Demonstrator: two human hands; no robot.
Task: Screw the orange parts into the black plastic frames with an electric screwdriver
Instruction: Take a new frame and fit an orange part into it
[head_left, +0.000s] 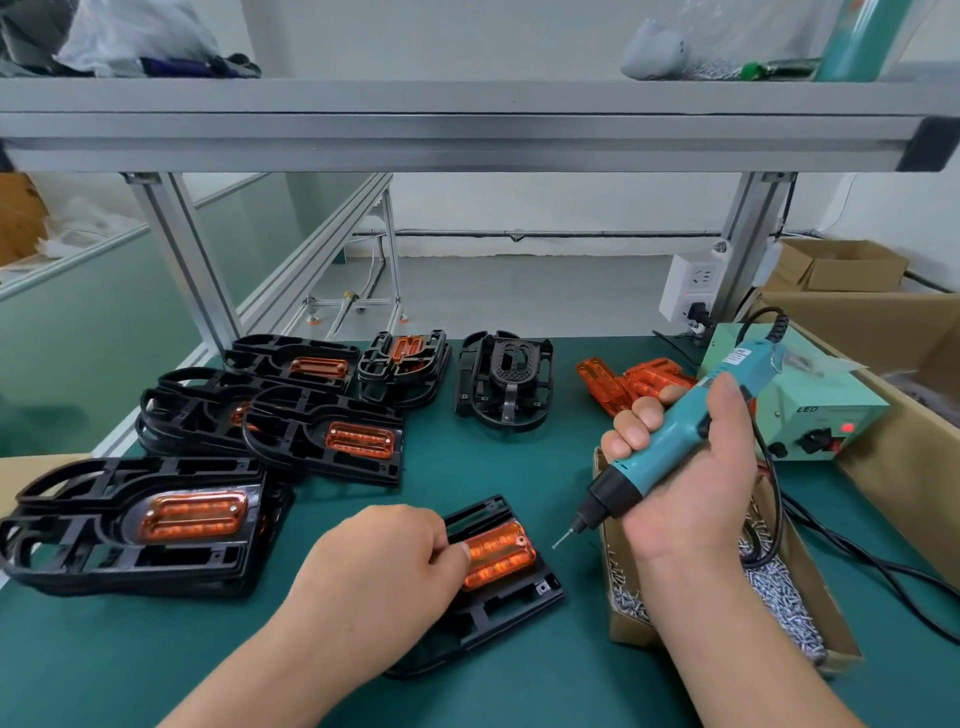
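Head view: your left hand (384, 561) grasps the orange part (501, 553), thumb on its left end and the other fingers curled, holding it seated in the black frame (514, 597) that lies on the green mat (519, 457) at near centre. Your right hand (685, 467) is closed round the electric screwdriver (675, 441), which is tilted with its bit (563, 538) pointing down and left, just right of the frame and not touching it. The step in hand is judged to be bringing the driver to a fastening point on this unit. The next move calls for bringing the bit upright over the hole at the part's right end while the left hand keeps part and frame from shifting. The box of screws (779, 597) sits under your right forearm. Finished frames (130, 525) lie stacked at left, and loose orange parts (639, 382) lie far right beside the power unit (810, 410). Hard to make out: whether the bit carries a screw, and whether the right-end hole is filled. The left hand covers the part's left end and much of the frame, and its fingertips are hidden.
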